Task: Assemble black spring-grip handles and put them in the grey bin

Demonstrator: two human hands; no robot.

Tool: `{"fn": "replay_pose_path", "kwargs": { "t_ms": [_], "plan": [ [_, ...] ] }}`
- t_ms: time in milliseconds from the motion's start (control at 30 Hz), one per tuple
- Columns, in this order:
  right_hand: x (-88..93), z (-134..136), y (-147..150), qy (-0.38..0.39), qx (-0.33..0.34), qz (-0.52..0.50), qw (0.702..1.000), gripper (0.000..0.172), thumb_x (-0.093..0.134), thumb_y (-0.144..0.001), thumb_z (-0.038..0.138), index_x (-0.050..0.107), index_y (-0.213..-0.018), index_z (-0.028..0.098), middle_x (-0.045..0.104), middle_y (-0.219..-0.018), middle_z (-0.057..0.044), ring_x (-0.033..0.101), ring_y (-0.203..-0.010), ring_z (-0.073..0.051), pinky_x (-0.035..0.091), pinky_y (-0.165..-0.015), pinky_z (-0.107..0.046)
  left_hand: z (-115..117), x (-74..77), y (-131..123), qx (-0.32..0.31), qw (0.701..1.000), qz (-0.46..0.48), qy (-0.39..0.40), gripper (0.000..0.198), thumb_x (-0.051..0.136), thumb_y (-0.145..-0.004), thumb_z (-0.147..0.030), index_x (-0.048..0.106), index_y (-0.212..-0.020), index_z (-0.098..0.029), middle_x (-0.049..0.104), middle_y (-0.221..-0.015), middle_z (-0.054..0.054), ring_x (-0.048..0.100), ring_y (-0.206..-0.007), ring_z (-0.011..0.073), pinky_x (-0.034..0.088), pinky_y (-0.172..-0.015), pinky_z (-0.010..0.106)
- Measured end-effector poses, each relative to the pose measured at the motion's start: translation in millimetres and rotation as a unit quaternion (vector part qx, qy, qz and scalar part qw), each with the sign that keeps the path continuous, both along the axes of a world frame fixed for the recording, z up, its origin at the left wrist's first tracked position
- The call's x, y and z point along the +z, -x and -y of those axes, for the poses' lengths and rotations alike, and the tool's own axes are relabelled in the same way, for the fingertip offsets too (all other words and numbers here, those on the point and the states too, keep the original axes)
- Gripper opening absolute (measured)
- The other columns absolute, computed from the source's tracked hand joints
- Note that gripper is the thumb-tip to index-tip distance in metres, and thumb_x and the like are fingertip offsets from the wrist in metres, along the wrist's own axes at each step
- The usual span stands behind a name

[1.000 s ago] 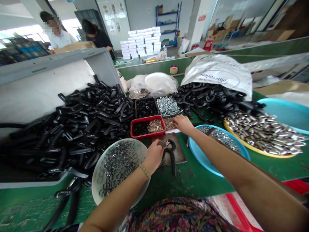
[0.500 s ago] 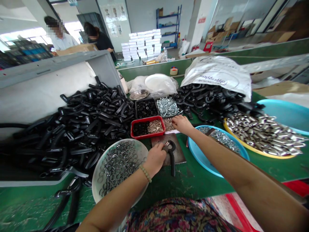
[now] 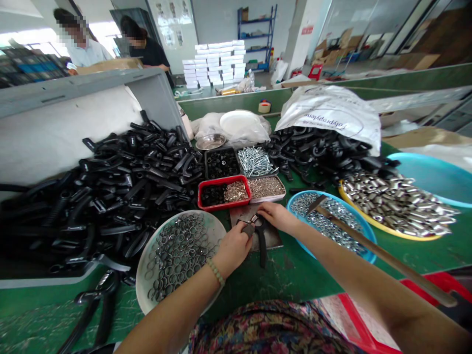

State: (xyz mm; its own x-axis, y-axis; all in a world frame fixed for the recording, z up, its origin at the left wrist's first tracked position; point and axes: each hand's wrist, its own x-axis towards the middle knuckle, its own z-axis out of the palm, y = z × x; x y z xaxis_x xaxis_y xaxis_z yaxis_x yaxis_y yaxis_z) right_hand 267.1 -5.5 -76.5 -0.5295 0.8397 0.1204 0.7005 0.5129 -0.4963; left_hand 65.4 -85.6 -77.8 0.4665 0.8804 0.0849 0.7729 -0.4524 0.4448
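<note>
My left hand (image 3: pixel 233 247) is closed on the head of a black handle part (image 3: pixel 261 239) that lies on a small metal plate (image 3: pixel 275 237) on the green table. My right hand (image 3: pixel 277 215) pinches something small at the top of that same part; I cannot make out what. Just behind stand a red tray (image 3: pixel 224 180) with black and brass bits and a tray of small brass pieces (image 3: pixel 266 187).
A white bowl of metal rings (image 3: pixel 177 255) sits left. A blue basin of nuts (image 3: pixel 328 221) with a wooden-handled tool (image 3: pixel 379 253) lies right. Black handles (image 3: pixel 121 187) heap at left, and a yellow dish of steel sleeves (image 3: pixel 398 204). Two people stand far back.
My right hand has come back from the tray of brass pieces to the handle part on the plate. My left hand has stayed on the part.
</note>
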Motion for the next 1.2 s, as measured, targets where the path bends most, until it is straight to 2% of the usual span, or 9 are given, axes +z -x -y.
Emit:
{"fn": "replay_pose_path", "kwargs": {
  "t_ms": [467,600,667,733,833,900,967,1100,1200],
  "plan": [
    [-0.9,16,14,-0.023,0.007,0.089,0.996,0.020,0.042,-0.089,0.017,0.062,-0.085,0.014,0.063,-0.087,-0.010,0.060,-0.080,-0.021,0.046,-0.076,-0.033,2,3.7,-1,0.007,1.000,-0.025,0.000,0.032,0.039,-0.092,-0.026,0.052,-0.120,-0.017,0.054,-0.107,0.008,0.057,-0.092,0.0202,0.049,-0.085,0.033],
    [7.6,21,9,-0.013,0.008,0.088,0.996,0.026,0.037,-0.093,0.021,0.061,-0.103,0.018,0.064,-0.101,-0.009,0.061,-0.091,-0.018,0.047,-0.082,-0.029,2,2.3,-2,0.005,1.000,-0.016,-0.002,0.031,0.039,-0.092,-0.025,0.054,-0.118,-0.016,0.053,-0.107,0.008,0.057,-0.094,0.0200,0.048,-0.089,0.033],
    [12.8,26,-14,-0.015,-0.017,0.082,0.996,0.031,0.034,-0.095,0.026,0.055,-0.117,0.020,0.062,-0.112,-0.010,0.060,-0.100,-0.018,0.048,-0.085,-0.030,3,0.5,-2,0.003,1.000,-0.009,-0.003,0.032,0.040,-0.092,-0.024,0.053,-0.120,-0.016,0.053,-0.109,0.009,0.057,-0.095,0.0199,0.047,-0.091,0.034],
    [14.9,35,-56,-0.043,-0.102,0.099,0.989,0.038,0.034,-0.094,0.032,0.048,-0.126,0.018,0.060,-0.119,-0.014,0.057,-0.108,-0.023,0.047,-0.088,-0.038,3,-1.5,-1,0.004,1.000,0.001,-0.006,0.033,0.041,-0.091,-0.024,0.051,-0.122,-0.017,0.053,-0.112,0.009,0.057,-0.096,0.0201,0.047,-0.091,0.035],
    [7.6,54,-132,-0.093,-0.275,0.222,0.931,0.043,0.045,-0.088,0.042,0.050,-0.124,0.019,0.060,-0.115,-0.022,0.056,-0.107,-0.037,0.045,-0.082,-0.053,3,-3.5,0,0.001,1.000,0.013,-0.007,0.033,0.041,-0.091,-0.024,0.051,-0.122,-0.017,0.053,-0.112,0.010,0.057,-0.096,0.0207,0.048,-0.090,0.036],
    [-1.3,65,-170,-0.061,-0.302,0.272,0.912,0.037,0.049,-0.086,0.037,0.055,-0.118,0.020,0.063,-0.107,-0.026,0.059,-0.098,-0.038,0.045,-0.075,-0.051,2,-3.8,0,-0.005,1.000,0.012,-0.009,0.031,0.040,-0.092,-0.024,0.053,-0.119,-0.016,0.053,-0.112,0.010,0.057,-0.096,0.0207,0.047,-0.090,0.036],
    [-6.6,75,-182,-0.032,-0.300,0.282,0.911,0.037,0.046,-0.087,0.031,0.054,-0.120,0.019,0.063,-0.106,-0.026,0.063,-0.091,-0.036,0.047,-0.070,-0.048,2,-3.4,-1,-0.005,1.000,0.005,-0.012,0.030,0.038,-0.092,-0.025,0.054,-0.116,-0.015,0.053,-0.111,0.010,0.056,-0.096,0.0206,0.047,-0.091,0.035],
    [9.7,86,-128,0.014,-0.315,0.195,0.929,0.046,0.031,-0.092,0.038,0.039,-0.134,0.022,0.063,-0.113,-0.020,0.067,-0.075,-0.032,0.050,-0.058,-0.043,1,-0.6,-3,-0.002,1.000,-0.007,-0.014,0.031,0.038,-0.092,-0.024,0.052,-0.118,-0.013,0.053,-0.111,0.011,0.056,-0.096,0.0210,0.048,-0.090,0.035],
    [34.9,90,-65,0.058,-0.208,0.058,0.975,0.044,0.027,-0.094,0.038,0.033,-0.137,0.030,0.065,-0.114,-0.010,0.068,-0.090,-0.027,0.052,-0.072,-0.037,2,2.5,-4,0.002,1.000,-0.020,-0.008,0.030,0.039,-0.092,-0.024,0.053,-0.116,-0.014,0.054,-0.110,0.010,0.056,-0.095,0.0213,0.048,-0.088,0.035]
  ]
}}
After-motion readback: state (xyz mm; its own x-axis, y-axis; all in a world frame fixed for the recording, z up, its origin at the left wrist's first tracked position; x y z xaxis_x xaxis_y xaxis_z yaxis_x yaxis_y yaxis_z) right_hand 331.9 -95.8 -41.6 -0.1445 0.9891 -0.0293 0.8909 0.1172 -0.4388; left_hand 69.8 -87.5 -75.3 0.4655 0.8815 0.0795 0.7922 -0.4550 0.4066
